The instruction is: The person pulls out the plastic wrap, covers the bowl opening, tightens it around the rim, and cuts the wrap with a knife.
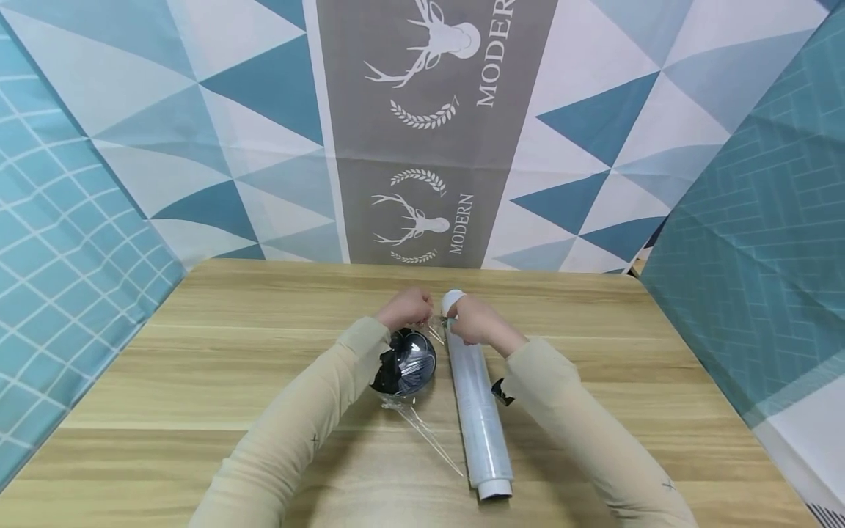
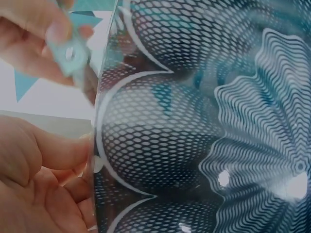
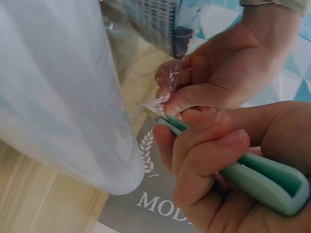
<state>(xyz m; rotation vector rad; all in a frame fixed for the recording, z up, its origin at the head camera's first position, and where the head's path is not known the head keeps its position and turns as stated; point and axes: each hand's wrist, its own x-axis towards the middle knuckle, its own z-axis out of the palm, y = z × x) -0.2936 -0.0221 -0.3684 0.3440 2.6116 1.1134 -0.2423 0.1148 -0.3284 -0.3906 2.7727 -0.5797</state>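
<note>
The left grip [image 1: 408, 307] pinches clear film [image 3: 159, 103] just beyond the bowl [image 1: 414, 363], the right grip [image 1: 480, 321] clasping a green cutter [image 3: 268, 180] nearby.

The left sleeve [image 1: 297, 422], lower left of centre, and the right sleeve [image 1: 594, 429], lower right, are pale beige cloth with soft creases. Each bears a small dark mark, seemingly a cross, though it is tiny here. Wider cuffs end at a bare left hand [image 1: 406, 308] and right hand [image 1: 480, 321].
</note>
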